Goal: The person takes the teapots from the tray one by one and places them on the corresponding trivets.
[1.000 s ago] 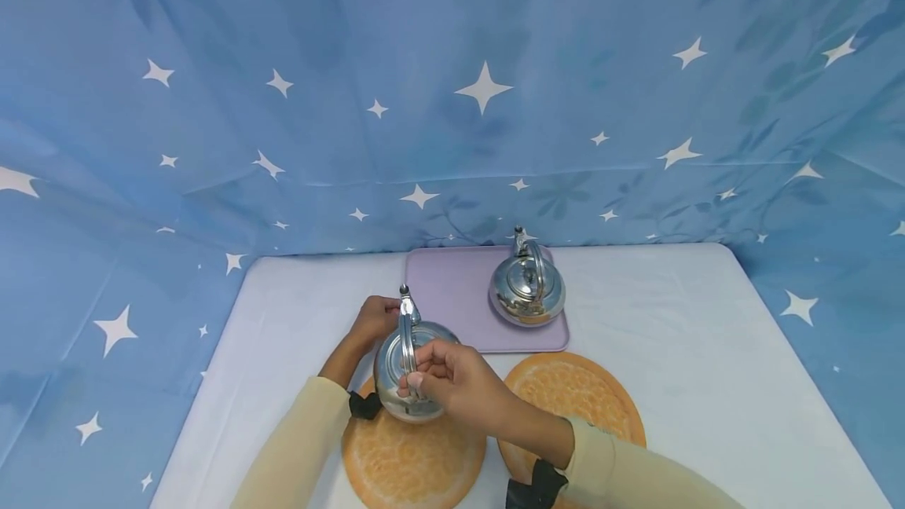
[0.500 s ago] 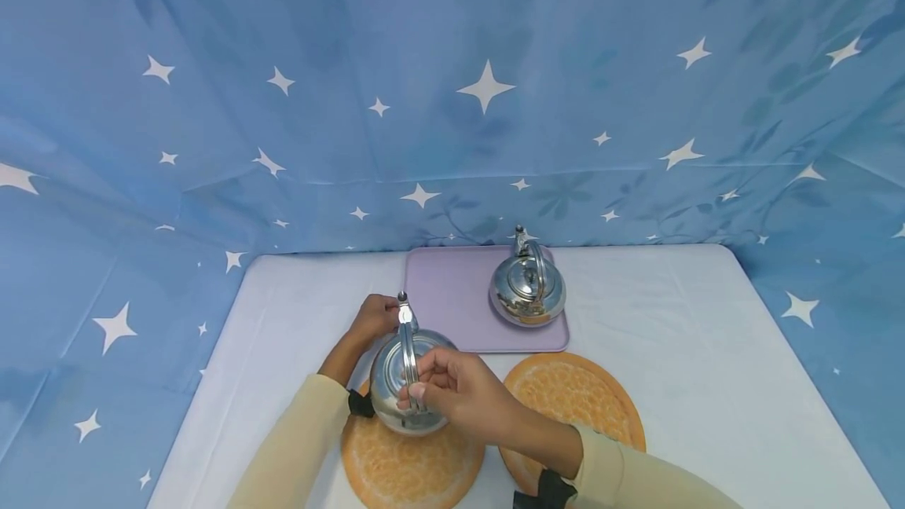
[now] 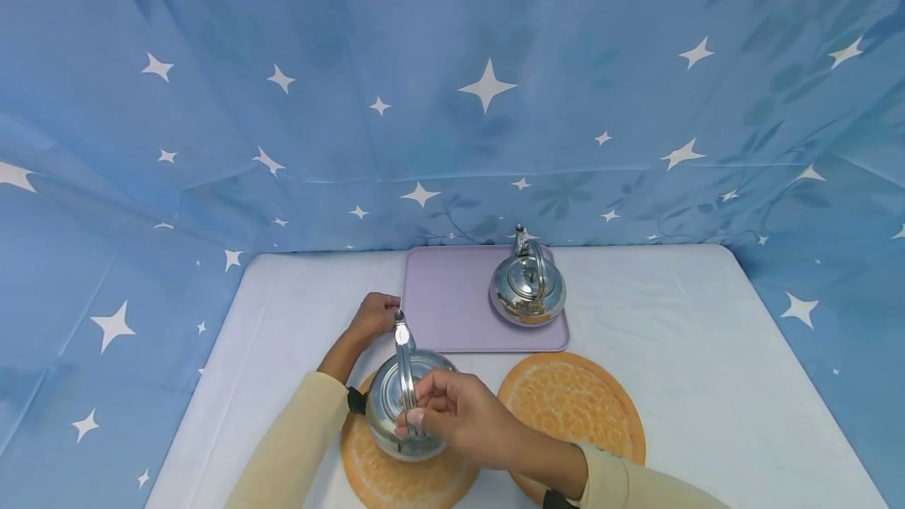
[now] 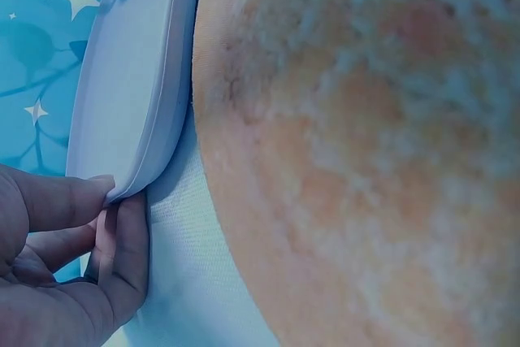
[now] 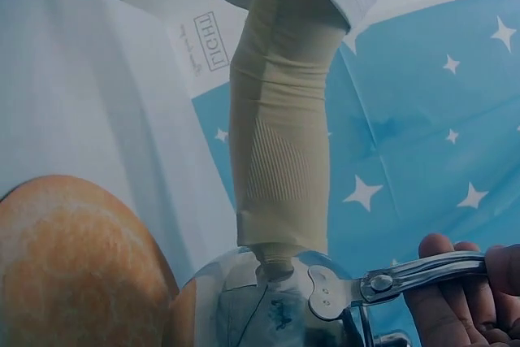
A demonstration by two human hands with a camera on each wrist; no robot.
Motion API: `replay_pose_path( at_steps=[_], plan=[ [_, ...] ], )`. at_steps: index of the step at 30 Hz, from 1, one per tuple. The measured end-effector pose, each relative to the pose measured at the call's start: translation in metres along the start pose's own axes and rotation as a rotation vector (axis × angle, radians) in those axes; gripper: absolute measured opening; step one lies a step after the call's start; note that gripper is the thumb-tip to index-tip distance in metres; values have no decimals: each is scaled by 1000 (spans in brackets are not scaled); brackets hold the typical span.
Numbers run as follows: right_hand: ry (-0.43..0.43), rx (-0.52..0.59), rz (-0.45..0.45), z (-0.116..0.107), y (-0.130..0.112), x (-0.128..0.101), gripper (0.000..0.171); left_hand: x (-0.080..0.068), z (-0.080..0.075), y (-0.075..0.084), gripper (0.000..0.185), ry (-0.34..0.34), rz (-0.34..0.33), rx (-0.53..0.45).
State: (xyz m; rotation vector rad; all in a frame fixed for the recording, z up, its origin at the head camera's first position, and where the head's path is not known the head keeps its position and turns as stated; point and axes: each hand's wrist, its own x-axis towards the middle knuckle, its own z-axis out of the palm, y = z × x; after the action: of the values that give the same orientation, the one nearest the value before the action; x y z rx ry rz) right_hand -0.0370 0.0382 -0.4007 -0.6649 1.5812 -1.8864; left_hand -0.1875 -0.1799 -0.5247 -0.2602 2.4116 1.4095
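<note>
My right hand (image 3: 419, 405) grips the arched handle (image 5: 406, 278) of a shiny steel kettle (image 3: 403, 407) and holds it over the left orange-slice mat (image 3: 385, 477). Whether the kettle's base touches the mat I cannot tell. Its spout (image 3: 400, 320) points away from me. My left hand (image 3: 380, 309) pinches the near left corner of the lilac tray (image 3: 448, 305), thumb (image 4: 61, 201) on top and fingers under the edge (image 4: 122, 193). A second steel kettle (image 3: 527, 289) stands on the right side of that tray.
A second orange-slice mat (image 3: 573, 407) lies to the right of the first, just in front of the tray. The white table (image 3: 700, 352) is walled on three sides by blue star-print cloth (image 3: 481, 100). My left sleeve (image 5: 280, 144) runs beside the kettle.
The right hand has carried the kettle toward me and lower, over the left mat. The left hand has stayed at the tray corner.
</note>
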Motion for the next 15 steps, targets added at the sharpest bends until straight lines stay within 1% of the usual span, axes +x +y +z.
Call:
replay_pose_path(
  at_steps=[4,8,11,15],
  plan=[
    [-15,16,-25,1,3,-3,16,0,1,0,32,-4,21,-26],
    [-26,11,-42,2,5,-5,17,-1,1,0,31,-4,20,-43],
    [-28,20,-38,3,8,-6,17,-2,1,-1,33,1,14,-50],
    [-24,37,-29,4,10,-9,16,-1,1,-1,35,3,22,-48]
  ],
)
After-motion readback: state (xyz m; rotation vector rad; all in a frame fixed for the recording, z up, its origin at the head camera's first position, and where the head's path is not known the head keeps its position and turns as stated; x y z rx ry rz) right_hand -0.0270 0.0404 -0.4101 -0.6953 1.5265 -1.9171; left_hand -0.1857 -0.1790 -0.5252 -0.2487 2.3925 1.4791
